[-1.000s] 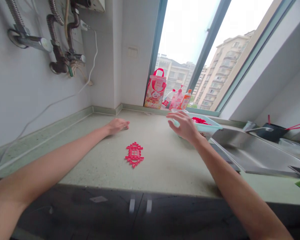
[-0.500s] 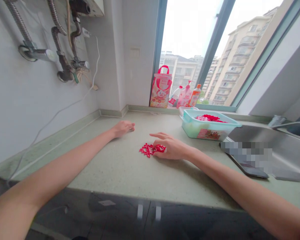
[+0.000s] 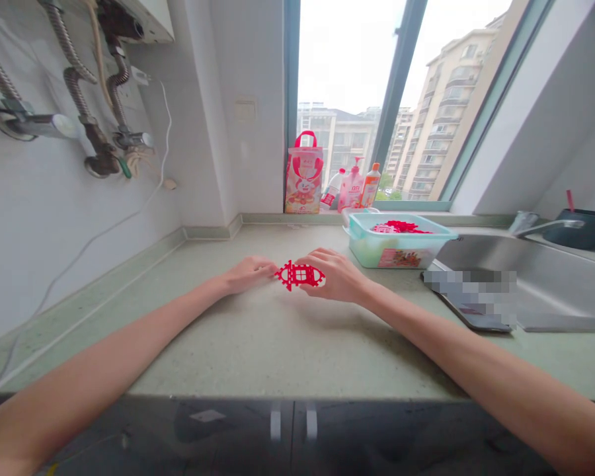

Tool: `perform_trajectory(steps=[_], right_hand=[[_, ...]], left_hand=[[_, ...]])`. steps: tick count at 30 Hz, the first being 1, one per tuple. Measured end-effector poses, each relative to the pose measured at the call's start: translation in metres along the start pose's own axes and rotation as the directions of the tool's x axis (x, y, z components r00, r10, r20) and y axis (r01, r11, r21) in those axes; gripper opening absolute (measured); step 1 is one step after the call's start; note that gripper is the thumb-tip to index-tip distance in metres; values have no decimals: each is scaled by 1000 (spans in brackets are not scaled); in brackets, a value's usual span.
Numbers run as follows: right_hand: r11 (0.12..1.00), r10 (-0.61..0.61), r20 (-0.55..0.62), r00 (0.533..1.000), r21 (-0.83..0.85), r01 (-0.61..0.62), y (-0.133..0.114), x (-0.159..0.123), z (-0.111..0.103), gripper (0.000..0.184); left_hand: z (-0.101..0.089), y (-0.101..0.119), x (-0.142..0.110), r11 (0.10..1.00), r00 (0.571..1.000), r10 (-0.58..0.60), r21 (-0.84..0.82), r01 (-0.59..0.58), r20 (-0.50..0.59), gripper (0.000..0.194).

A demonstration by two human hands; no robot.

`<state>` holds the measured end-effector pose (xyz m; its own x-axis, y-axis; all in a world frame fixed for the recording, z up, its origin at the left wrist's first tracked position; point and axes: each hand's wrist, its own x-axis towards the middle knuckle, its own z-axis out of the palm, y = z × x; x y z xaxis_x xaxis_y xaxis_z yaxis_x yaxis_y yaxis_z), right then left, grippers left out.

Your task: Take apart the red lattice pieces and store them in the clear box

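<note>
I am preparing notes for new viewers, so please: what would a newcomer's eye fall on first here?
Probably the bright red openwork piece in the middle, gripped by the right hand, with the left hand at its pointed end. Next, the pale turquoise plastic tub of red pieces, farther back on the right, and the large, bright glass window above.

And here we are at the counter (image 3: pixel 258 357), under both hands: the openwork piece (image 3: pixel 301 275) sits between the left hand (image 3: pixel 249 275) and the right hand (image 3: pixel 336 276). Beyond the right hand and rightward, there's the tub (image 3: pixel 371 248), loose pieces (image 3: pixel 404 227) inside. Farther right, the sink (image 3: pixel 560 291), a flat device (image 3: pixel 463 311) along its near-left side. Past the hands, by the window (image 3: pixel 347 59), a bag (image 3: pixel 305 182), three bottles (image 3: pixel 352 190) to its right.
</note>
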<state>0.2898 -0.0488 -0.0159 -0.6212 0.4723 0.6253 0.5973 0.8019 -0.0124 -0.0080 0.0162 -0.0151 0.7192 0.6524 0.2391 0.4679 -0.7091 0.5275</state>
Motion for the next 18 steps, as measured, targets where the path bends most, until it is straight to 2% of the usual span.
perform_trajectory(steps=[3, 6, 9, 13, 15, 18], right_hand=[[999, -9, -35, 999, -41, 7, -2, 1, -1, 47], [997, -40, -37, 999, -60, 38, -3, 1, 0, 49], [993, -77, -28, 997, -95, 74, -5, 2, -1, 51], [993, -112, -71, 991, -47, 109, -9, 2, 0, 49], [997, -41, -121, 992, 55, 48, -9, 1, 2, 54], [945, 206, -135, 969, 283, -161, -3, -1, 9, 65]], left_hand=[[8, 14, 0, 987, 999, -22, -158, 27, 32, 76], [13, 25, 1, 969, 998, -62, -237, 66, 23, 64], [16, 33, 1, 967, 999, -53, -248, 50, -6, 48], [18, 34, 1, 974, 997, -23, -226, 5, -79, 40], [17, 31, 0, 975, 992, -29, -224, 0, -126, 38], [15, 25, -1, 979, 984, -44, -206, 8, -174, 35]])
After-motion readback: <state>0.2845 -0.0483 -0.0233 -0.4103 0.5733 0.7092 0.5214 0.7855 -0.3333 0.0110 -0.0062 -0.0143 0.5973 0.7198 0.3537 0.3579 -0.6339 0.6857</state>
